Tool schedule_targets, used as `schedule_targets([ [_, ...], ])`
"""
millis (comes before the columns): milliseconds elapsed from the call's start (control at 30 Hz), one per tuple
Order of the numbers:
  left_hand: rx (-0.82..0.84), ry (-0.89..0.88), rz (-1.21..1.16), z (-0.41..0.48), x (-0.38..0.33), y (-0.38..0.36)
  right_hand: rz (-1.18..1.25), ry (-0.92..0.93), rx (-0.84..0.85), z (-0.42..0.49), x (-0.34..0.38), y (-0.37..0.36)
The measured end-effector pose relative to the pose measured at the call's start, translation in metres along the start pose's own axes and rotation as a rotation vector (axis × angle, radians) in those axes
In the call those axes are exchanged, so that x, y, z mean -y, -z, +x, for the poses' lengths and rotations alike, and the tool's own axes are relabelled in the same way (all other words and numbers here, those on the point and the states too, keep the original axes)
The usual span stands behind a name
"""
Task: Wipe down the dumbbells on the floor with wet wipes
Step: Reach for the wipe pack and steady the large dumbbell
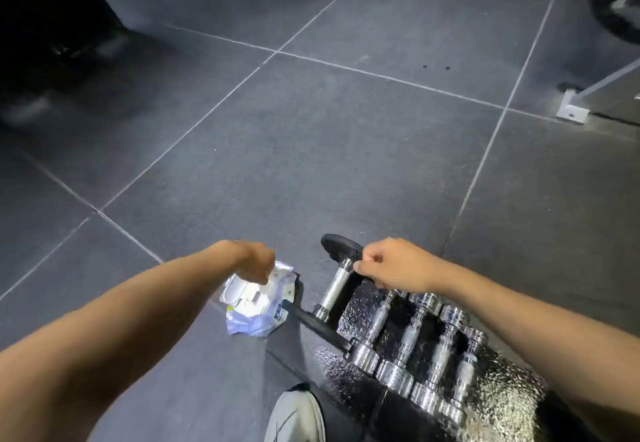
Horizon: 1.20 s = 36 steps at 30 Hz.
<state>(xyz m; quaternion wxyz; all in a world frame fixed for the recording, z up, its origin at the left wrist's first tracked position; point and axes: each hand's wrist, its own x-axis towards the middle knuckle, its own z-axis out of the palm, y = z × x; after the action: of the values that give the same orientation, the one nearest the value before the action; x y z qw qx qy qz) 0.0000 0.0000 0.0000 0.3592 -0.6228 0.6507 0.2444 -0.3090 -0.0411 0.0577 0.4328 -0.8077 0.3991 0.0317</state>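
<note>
**Both hands low over the wipes pack and the dumbbells**

The left hand [254, 263] reaches in from seven o'clock, forearm stretched long and bare, wrist bent down. Its fingers are curled shut and pinch at the white opening of the soft white-and-lilac plastic pack of wet wipes [258, 303], which lies flat on the dark grey tiled floor [311, 150] just below the hand. Whether a wipe is already between the fingertips cannot be told; glare hides it.

The right hand [394, 263] comes in from four o'clock, knuckles up, fingers folded closed. It rests at the upper end of the black-plated dumbbell with a chrome handle [334, 285], which lies tilted toward one o'clock, just right of the pack. What the fingers grip is not clear.

At five o'clock from that dumbbell, a row of small shiny chrome dumbbells [422, 348] lies side by side, touching, on a dark, speckled patch of floor. Part of the right forearm crosses above the row.

A white sports shoe [294, 417] shows at six o'clock, at the bottom edge.
</note>
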Motion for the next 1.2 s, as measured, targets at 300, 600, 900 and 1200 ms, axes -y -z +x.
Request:
schedule_targets([
  [300,-0.119,0.316,-0.18,0.026,-0.007,-0.081,-0.048,0.061,0.014,0.002,-0.014,-0.037],
  [600,-0.228,0.467,-0.243,0.04,-0.015,-0.123,0.083,0.058,0.033,-0.003,-0.026,-0.081],
  [900,-0.237,0.496,-0.272,0.046,-0.014,-0.12,0.072,0.073,0.022,0.002,-0.035,-0.098],
  [1200,-0.229,0.512,-0.49,0.034,-0.005,-0.116,0.07,0.059,0.066,-0.002,-0.044,-0.101],
])
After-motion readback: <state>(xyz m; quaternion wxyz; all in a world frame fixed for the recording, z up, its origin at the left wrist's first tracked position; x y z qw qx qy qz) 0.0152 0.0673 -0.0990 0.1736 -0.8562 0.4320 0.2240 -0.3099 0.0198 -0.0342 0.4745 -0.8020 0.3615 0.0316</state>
